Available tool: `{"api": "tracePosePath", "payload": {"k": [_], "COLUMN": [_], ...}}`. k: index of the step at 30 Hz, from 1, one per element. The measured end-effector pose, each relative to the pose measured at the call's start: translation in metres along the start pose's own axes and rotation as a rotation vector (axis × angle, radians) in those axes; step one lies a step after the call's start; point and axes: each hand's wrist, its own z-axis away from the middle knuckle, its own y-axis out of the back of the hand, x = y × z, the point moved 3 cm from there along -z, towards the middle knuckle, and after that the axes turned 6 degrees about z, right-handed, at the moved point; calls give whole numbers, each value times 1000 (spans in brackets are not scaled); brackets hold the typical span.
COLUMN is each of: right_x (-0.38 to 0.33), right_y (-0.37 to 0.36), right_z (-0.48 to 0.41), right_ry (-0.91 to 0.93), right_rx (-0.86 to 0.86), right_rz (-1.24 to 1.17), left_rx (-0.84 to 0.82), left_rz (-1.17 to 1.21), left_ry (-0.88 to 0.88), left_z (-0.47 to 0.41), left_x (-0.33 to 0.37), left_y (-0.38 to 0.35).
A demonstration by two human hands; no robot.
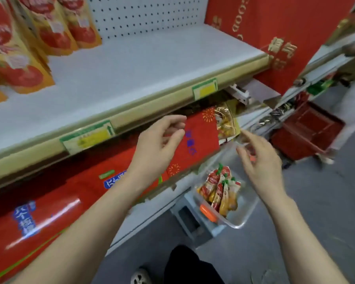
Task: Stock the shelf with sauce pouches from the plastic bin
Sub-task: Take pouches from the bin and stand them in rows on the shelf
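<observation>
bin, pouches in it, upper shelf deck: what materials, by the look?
Bin: probably rigid clear plastic; the pouches and floor show through its walls, and it has an orange latch. Pouches: flexible printed film, slumped and leaning; sheen too blurred to tell. Shelf deck: likely painted metal, flat matte white; unconfirmed.

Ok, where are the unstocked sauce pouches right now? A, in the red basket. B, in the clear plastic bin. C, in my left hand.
B: the pouches stand in the clear plastic bin below the right hand, and the left hand holds none.
</observation>
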Motion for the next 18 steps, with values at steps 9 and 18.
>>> {"api": "tracePosePath", "payload": {"k": [9, 18], "right_x": [159, 286], "right_y": [-68, -220], "right_z": [125, 85], "right_ry": [-611, -790], "right_rx": [-359, -766], "right_rz": [-86, -167], "left_rx": [-350, -325], "left_rz": [-99, -221], "left_ry": [383, 789], "left_z": [41, 33], "left_x": [-144, -304], "left_y": [-153, -299]}}
